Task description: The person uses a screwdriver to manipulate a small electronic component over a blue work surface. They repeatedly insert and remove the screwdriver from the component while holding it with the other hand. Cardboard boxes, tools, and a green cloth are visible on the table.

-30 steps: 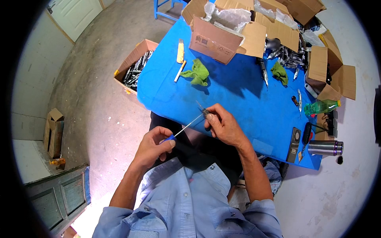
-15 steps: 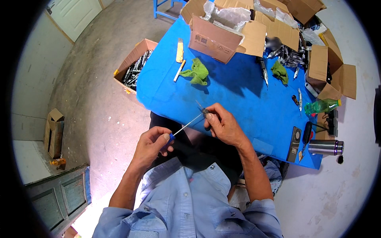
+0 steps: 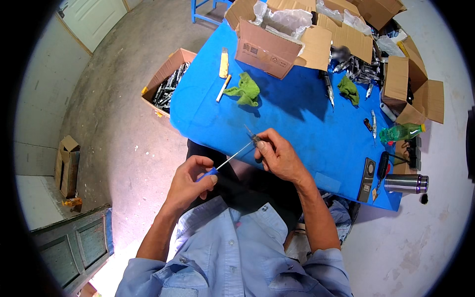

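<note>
Over my lap, at the table's near edge, my left hand (image 3: 189,182) is closed round the blue handle of a screwdriver (image 3: 233,157). Its thin metal shaft slants up to the right. My right hand (image 3: 278,157) pinches a small dark part (image 3: 256,139) with a thin pointed metal end between thumb and fingers. The screwdriver's tip meets this part, but my fingers partly hide the contact. What kind of part it is, I cannot make out.
On the blue table (image 3: 292,131) lie green cloths (image 3: 243,89), a yellow-handled tool (image 3: 224,63) and pen-like metal pieces (image 3: 328,89). Cardboard boxes (image 3: 267,49) stand at the back. A green bottle (image 3: 403,132) and steel flask (image 3: 406,183) lie right. Another box (image 3: 151,90) sits left, below the tabletop.
My left hand's fingers have shifted and turned on the blue handle, the thumb now lower and further right. My right hand and the dark part stay in place.
</note>
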`<control>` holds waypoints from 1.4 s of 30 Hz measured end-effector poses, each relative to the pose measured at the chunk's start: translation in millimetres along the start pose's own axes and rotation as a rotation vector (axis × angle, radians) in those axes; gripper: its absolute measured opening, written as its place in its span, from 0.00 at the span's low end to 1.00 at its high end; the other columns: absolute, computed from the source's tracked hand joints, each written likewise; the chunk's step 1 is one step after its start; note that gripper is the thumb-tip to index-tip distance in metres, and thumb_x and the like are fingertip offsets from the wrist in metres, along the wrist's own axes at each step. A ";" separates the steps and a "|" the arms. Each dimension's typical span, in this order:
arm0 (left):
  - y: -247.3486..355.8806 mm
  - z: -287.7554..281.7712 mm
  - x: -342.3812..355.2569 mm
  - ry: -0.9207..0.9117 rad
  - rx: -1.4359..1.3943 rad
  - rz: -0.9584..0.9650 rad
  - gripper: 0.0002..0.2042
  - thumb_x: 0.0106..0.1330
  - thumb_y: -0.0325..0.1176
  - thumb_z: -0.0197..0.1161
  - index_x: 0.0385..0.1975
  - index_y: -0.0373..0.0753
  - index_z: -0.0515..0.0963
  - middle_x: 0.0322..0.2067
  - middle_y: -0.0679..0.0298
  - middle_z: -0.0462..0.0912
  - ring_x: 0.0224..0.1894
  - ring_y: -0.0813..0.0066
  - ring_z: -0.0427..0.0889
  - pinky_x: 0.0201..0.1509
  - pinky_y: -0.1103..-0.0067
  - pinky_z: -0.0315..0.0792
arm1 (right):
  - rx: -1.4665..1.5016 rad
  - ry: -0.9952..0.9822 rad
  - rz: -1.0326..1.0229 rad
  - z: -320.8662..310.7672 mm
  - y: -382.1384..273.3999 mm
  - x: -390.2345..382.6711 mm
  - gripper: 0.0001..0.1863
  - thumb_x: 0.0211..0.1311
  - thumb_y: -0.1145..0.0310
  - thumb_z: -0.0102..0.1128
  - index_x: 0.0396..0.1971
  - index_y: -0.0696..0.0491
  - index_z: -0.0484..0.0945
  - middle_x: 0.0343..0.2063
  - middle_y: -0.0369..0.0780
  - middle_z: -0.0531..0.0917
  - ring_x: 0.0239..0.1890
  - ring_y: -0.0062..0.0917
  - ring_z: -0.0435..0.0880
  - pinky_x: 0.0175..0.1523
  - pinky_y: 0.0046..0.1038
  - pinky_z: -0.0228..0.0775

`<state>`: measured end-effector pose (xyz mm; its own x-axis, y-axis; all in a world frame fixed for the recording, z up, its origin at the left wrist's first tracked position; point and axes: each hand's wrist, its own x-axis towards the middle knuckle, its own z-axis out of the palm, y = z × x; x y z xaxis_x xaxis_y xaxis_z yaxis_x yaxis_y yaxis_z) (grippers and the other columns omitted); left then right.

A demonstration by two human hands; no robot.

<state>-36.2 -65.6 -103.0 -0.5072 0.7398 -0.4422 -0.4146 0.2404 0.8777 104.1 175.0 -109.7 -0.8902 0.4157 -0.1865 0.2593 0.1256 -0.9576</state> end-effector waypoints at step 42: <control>0.7 -4.6 12.3 0.022 -0.018 0.073 0.09 0.67 0.28 0.68 0.44 0.36 0.78 0.31 0.64 0.84 0.29 0.78 0.85 0.28 0.83 0.77 | 0.305 0.059 0.156 -12.0 -11.9 0.2 0.13 0.78 0.67 0.46 0.50 0.60 0.71 0.29 0.39 0.81 0.19 0.14 0.73 0.22 0.20 0.65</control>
<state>-46.2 -59.2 -108.7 -0.5527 0.7412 -0.3810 -0.3895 0.1744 0.9043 105.4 184.4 -95.6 -0.8233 0.4611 -0.3309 0.2582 -0.2148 -0.9419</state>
